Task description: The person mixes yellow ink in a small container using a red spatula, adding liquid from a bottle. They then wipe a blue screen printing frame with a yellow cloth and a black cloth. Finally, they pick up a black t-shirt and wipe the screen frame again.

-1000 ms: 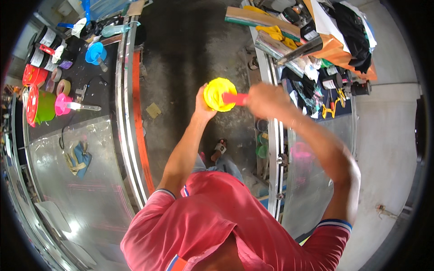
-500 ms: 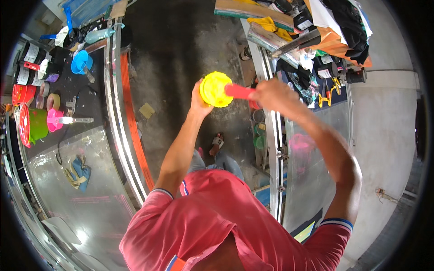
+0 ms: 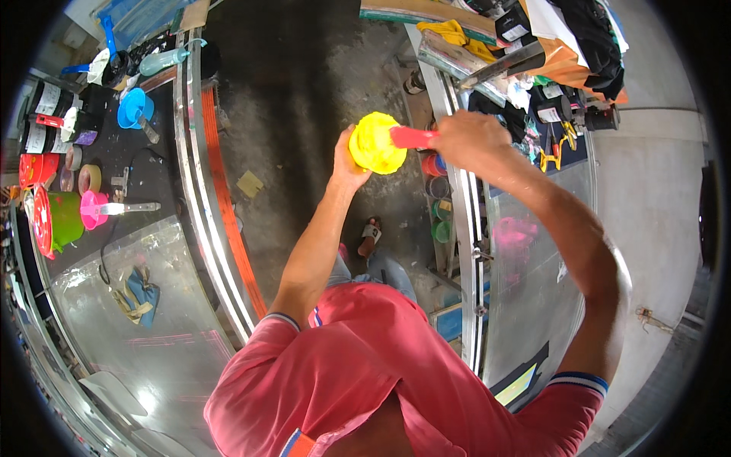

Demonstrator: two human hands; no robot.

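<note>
My left hand (image 3: 349,163) is wrapped round the side of a small round tub of bright yellow paste (image 3: 378,143), held out in front of me above the floor. The tub's wall is mostly hidden by the paste and my fingers. In my right hand (image 3: 474,142) is a red spatula (image 3: 414,138), gripped at its outer end. Its inner end meets the yellow paste at the tub's right side, and whatever part lies in the paste is hidden.
On the left bench stand a blue cup (image 3: 135,108), a pink cup (image 3: 94,209) with a scraper, and a green bucket (image 3: 68,217). A blue cloth (image 3: 142,293) lies nearer. Orange-handled scissors (image 3: 551,156) and piled jars occupy the right bench. Metal rails (image 3: 466,251) edge both benches.
Both hands have shifted a little right and up in view, with the tub and spatula. The yellow paste's surface looks changed in shape. Both grips persist.
</note>
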